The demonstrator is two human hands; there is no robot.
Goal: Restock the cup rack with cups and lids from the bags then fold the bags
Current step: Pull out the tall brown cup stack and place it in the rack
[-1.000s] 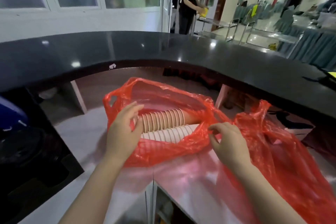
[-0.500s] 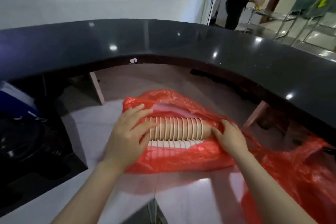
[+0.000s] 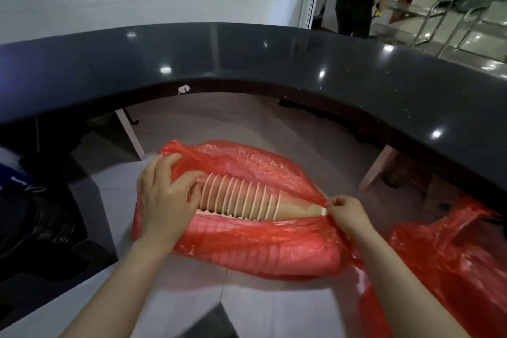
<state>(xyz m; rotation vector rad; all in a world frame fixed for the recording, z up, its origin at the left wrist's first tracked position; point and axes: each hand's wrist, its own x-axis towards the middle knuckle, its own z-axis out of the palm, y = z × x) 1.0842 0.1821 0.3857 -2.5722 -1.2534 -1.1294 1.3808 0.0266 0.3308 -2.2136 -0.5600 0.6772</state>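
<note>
The right hand [image 3: 346, 214] has moved to pinch the red bag [image 3: 255, 244] rim; the left hand [image 3: 164, 197] grasps the nested beige cups [image 3: 241, 197]. White desk [image 3: 274, 307], dark curved counter [image 3: 274, 63] behind.

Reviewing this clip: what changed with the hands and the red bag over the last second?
The left hand, flat on the cup stack's end earlier, now curls round that end and the bag's edge. The right hand has moved to the bag mouth's right corner and pinches the plastic, pulling the opening wider. The red bag stays on the white surface with the stack of cups lying inside; the second red bag remains at right.
</note>
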